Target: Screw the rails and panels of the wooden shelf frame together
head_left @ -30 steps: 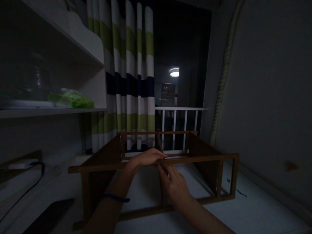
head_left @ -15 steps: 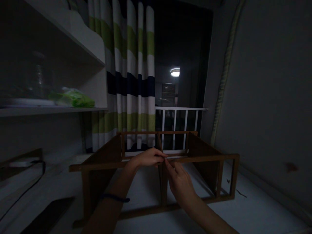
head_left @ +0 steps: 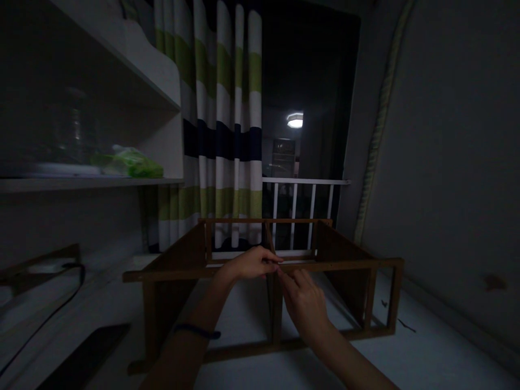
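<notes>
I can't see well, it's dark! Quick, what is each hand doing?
Left hand: gripping the wooden frame's top rail.
Right hand: fingertips at the same rail; grip cannot be told.

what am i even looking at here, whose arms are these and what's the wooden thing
This picture comes from a camera worn on a person's head, looking forward and down, so the two bare arms reaching in from the bottom are that person's own. The room is dim.

In front of them stands a brown wooden frame, an open rack of rails, side panels and a middle upright, resting on a pale surface. The left hand, with a dark band at its wrist, grips the top front rail where the middle upright meets it. The right hand has its fingers pinched at that same joint; whether they hold some small part is too dark to tell.

On the left is a white shelf with a green bag. Behind hang a striped curtain and a white railing before a dark window.
</notes>
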The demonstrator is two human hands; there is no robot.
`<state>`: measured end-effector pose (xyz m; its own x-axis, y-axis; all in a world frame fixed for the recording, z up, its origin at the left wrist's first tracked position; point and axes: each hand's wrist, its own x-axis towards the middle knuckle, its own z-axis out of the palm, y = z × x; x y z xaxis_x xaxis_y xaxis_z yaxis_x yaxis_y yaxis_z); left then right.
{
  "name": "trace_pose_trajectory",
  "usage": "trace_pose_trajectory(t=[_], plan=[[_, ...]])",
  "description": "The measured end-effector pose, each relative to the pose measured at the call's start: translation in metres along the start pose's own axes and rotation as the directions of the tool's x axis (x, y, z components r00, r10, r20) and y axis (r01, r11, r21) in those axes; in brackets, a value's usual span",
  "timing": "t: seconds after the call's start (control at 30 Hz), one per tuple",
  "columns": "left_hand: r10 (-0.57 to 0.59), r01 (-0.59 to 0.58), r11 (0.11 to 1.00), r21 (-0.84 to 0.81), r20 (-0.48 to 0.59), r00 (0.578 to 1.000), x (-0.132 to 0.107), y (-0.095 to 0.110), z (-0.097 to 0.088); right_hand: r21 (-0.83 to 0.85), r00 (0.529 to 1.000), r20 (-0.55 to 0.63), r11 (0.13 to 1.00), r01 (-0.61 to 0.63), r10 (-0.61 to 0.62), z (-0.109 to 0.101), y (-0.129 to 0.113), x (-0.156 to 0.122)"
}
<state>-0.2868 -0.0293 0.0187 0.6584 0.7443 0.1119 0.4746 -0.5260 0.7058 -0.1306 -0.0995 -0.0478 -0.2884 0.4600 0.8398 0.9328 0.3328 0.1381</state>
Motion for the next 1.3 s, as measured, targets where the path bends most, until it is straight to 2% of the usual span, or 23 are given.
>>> trace_pose_trajectory(t=[0.17, 0.3, 0.5, 0.67, 0.73, 0.87, 1.0, 1.1, 1.3], plan=[[0.025, -0.025, 0.999, 0.025, 0.010, 1.000, 0.002, -0.001, 0.000, -0.019, 1.000, -0.016, 1.000, -0.022, 0.021, -0.001, 0.003, 0.002], [0.028, -0.028, 0.999, 0.025, 0.022, 0.999, 0.002, -0.001, 0.000, 0.107, 0.999, 0.004, 0.994, -0.038, 0.038, 0.005, 0.002, -0.001], [-0.021, 0.021, 1.000, 0.020, 0.010, 1.000, -0.002, 0.007, 0.001, 0.312, 0.997, -0.036, 0.948, -0.059, 0.074, 0.012, 0.001, -0.002], [-0.034, 0.034, 0.999, -0.004, 0.002, 0.999, -0.002, 0.009, 0.002, 0.405, 0.996, -0.004, 0.911, -0.079, 0.088, 0.013, 0.002, -0.003], [-0.031, 0.031, 1.000, -0.002, 0.002, 1.000, -0.002, 0.009, 0.001, 0.349, 0.996, -0.023, 0.935, -0.068, 0.081, 0.012, 0.002, -0.003], [-0.018, 0.018, 1.000, -0.008, 0.005, 1.000, -0.004, 0.009, 0.001, 0.078, 0.998, -0.053, 0.997, -0.010, 0.014, 0.005, 0.002, -0.003], [-0.025, 0.024, 0.999, 0.028, 0.002, 1.000, -0.004, 0.009, 0.001, -0.117, 0.993, -0.041, 0.987, 0.109, -0.114, -0.002, 0.003, -0.001], [-0.008, 0.007, 0.999, 0.042, 0.003, 1.000, -0.004, 0.009, 0.001, -0.178, 0.979, -0.056, 0.967, 0.184, -0.197, -0.005, 0.004, -0.002], [-0.003, 0.004, 0.995, 0.097, -0.016, 1.000, -0.003, 0.004, 0.003, -0.242, 0.969, -0.050, 0.945, 0.222, -0.241, -0.007, 0.003, -0.005]])
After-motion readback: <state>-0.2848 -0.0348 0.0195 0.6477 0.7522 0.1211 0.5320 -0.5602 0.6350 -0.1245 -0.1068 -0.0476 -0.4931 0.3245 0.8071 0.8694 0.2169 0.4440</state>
